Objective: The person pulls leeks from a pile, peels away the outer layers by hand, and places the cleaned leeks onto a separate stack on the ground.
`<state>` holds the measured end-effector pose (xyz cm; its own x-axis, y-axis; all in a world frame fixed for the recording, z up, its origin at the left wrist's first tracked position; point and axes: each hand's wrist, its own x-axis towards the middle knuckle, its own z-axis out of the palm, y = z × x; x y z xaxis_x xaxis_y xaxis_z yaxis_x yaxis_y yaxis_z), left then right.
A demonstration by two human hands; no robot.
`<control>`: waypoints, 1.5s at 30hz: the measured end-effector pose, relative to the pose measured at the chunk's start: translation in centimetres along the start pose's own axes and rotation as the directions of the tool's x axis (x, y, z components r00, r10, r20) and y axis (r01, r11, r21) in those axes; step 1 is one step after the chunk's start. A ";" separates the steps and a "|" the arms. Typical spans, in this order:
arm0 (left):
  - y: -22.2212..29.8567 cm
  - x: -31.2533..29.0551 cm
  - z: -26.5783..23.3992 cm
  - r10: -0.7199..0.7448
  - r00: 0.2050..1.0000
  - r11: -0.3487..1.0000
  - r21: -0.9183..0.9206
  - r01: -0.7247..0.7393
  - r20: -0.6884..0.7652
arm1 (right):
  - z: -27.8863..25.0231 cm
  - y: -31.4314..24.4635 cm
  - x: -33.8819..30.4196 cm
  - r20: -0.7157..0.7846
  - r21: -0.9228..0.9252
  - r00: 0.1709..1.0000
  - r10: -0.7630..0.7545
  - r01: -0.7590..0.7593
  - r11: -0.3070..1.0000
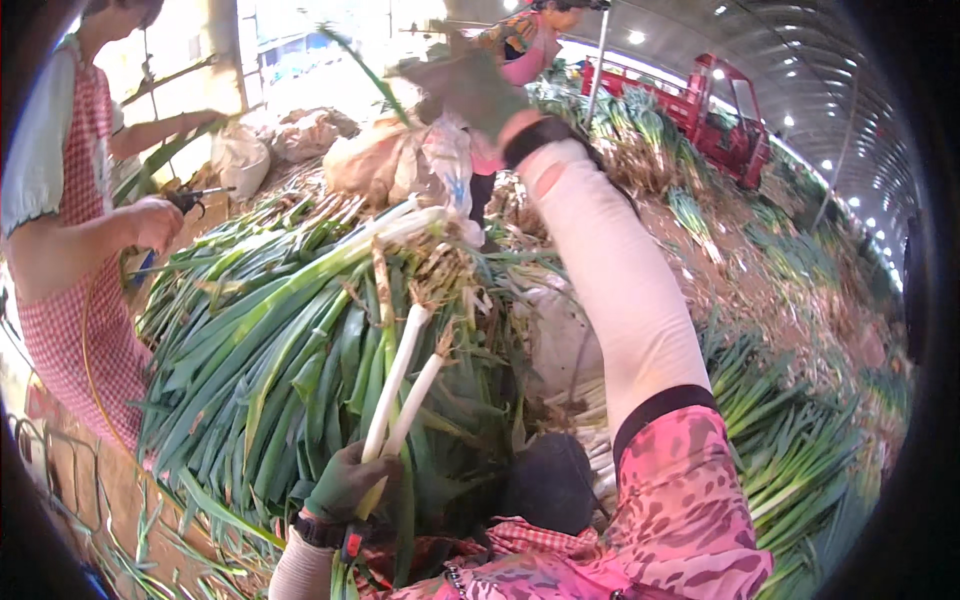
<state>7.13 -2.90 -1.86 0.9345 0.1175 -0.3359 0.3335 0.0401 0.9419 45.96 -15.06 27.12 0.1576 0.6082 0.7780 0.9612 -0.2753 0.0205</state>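
Two long green onions (397, 385) stand up out of my gloved left hand (352, 483), which is closed round their white stems, roots at the top. A small red and black thing (351, 545) shows just below that hand; I cannot make out what it is. My right hand (475, 95), in a dark glove, is raised far out ahead and smeared by motion. Beside it a loose green leaf (365, 72) is in the air; whether the hand touches it I cannot tell. A large heap of green onions (290, 340) lies ahead of my left hand.
At left a person in a checked apron (80, 290) holds a dark nozzle-like tool (195, 197). Another person (530, 50) is at the back. Filled sacks (375, 160) stand behind the heap. More green onions (790, 470) lie at right; a red truck (720, 120) stands beyond.
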 end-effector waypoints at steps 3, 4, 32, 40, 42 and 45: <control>-0.1 -0.1 -0.5 0.016 1.000 1.000 -0.002 -0.016 0.015 | 2.8 -12.1 -5.2 -0.060 0.273 0.892 -0.447 0.446 0.852; -0.7 -0.4 -1.3 -0.011 1.000 1.000 -0.018 0.011 -0.005 | 3.6 -15.6 -9.0 0.400 0.281 0.883 -0.244 0.136 0.950; 6.6 -3.3 7.1 -0.145 0.838 0.981 0.190 0.050 0.526 | -12.2 -15.0 -30.8 0.657 -0.171 0.746 -0.109 0.287 0.942; 6.0 -0.5 2.0 0.478 0.876 0.867 0.127 -0.482 0.064 | -35.7 -6.8 -41.3 0.147 -0.814 0.799 0.583 -0.236 0.530; 6.5 -0.5 0.8 0.388 0.921 0.916 0.092 -0.389 0.035 | -41.6 -9.4 -46.0 -0.105 -0.843 0.760 0.641 -0.410 0.348; 3.6 1.8 -2.7 0.447 0.894 0.875 0.215 -0.433 -0.018 | -44.3 -12.3 -52.5 -0.505 -0.698 0.410 0.760 -0.712 -0.080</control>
<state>9.65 0.15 0.95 0.9827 0.1407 0.1208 -0.0863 -0.2295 0.9695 15.80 -76.63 13.83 0.6802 -0.3358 0.6516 -0.3470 -0.9305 -0.1174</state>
